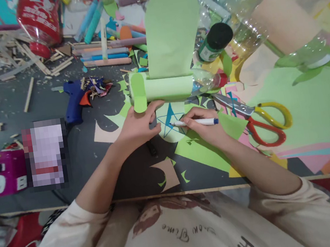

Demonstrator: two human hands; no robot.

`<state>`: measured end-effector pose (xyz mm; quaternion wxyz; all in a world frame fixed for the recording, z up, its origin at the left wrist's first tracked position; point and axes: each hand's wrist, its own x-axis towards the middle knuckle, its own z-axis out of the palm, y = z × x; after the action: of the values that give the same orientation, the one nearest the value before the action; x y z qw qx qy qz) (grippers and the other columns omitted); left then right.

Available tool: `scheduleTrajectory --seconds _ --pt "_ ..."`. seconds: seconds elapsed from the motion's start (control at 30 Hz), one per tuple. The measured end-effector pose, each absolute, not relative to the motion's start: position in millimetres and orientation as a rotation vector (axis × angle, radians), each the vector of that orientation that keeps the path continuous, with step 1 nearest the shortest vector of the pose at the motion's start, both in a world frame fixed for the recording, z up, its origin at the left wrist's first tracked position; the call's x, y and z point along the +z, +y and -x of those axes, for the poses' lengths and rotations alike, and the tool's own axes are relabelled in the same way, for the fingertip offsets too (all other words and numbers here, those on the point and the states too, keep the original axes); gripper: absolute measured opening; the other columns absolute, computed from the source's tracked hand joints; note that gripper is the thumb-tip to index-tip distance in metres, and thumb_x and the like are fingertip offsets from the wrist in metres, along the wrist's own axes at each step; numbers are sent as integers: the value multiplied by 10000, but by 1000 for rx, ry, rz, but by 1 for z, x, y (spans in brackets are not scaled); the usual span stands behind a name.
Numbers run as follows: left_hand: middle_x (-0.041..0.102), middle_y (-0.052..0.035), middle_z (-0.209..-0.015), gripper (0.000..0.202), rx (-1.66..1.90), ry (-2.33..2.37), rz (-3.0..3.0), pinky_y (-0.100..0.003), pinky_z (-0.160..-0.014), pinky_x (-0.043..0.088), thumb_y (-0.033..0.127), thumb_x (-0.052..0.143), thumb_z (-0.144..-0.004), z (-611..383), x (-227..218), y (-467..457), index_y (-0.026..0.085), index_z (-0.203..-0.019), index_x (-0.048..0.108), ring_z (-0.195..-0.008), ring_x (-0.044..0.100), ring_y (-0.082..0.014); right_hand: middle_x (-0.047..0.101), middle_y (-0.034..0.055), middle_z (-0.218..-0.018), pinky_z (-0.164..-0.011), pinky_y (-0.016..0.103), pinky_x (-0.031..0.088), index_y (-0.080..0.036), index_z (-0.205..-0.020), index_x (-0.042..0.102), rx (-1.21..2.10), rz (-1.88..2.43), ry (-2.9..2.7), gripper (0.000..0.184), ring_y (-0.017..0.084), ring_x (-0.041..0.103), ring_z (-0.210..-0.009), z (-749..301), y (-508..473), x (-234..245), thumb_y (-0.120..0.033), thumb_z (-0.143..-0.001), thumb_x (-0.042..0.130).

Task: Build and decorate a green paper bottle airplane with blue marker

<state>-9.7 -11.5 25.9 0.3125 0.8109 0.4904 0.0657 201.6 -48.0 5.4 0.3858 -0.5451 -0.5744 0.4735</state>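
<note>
My right hand (203,124) is closed around a white marker pen (197,122) with a blue end. Its tip touches a blue star drawing (170,116) on a rounded pale green paper flap (173,136). One part of the star is filled in blue. My left hand (142,122) rests beside the flap, its thumb and fingers apart, against the lower edge of a plastic bottle (169,88) wrapped in pale green paper. That bottle lies on its side with its red cap to the right. A second long green paper flap (173,28) extends from its far side.
Scissors (263,122) with red and yellow handles lie right of my right hand. A blue glue gun (74,99) is at the left, near a blurred-out rectangle (48,152). Further back are a glue bottle (215,42), several markers (106,56) and a red-labelled bottle (40,22).
</note>
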Motion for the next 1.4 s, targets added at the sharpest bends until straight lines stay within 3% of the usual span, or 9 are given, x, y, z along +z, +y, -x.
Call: scheduleTrajectory --seconds 0.83,1.4 --pt "493 35 -729 520 203 1286 -2154 -209 -632 377 233 498 -813 12 26 -12 227 -1333 498 -648 502 -124 636 -7 -555 -490 270 416 -222 -605 633 1228 1351 -1362 199 123 537 -494 -201 -44 7 -320 -774 674" --pt "500 32 -735 516 216 1280 -2140 -211 -643 383 251 494 -826 12 23 -11 230 -1342 497 -649 506 -123 619 -22 -582 -495 269 428 -221 -655 624 1179 1390 -1291 241 111 547 -491 -202 -44 2 -390 -820 675"
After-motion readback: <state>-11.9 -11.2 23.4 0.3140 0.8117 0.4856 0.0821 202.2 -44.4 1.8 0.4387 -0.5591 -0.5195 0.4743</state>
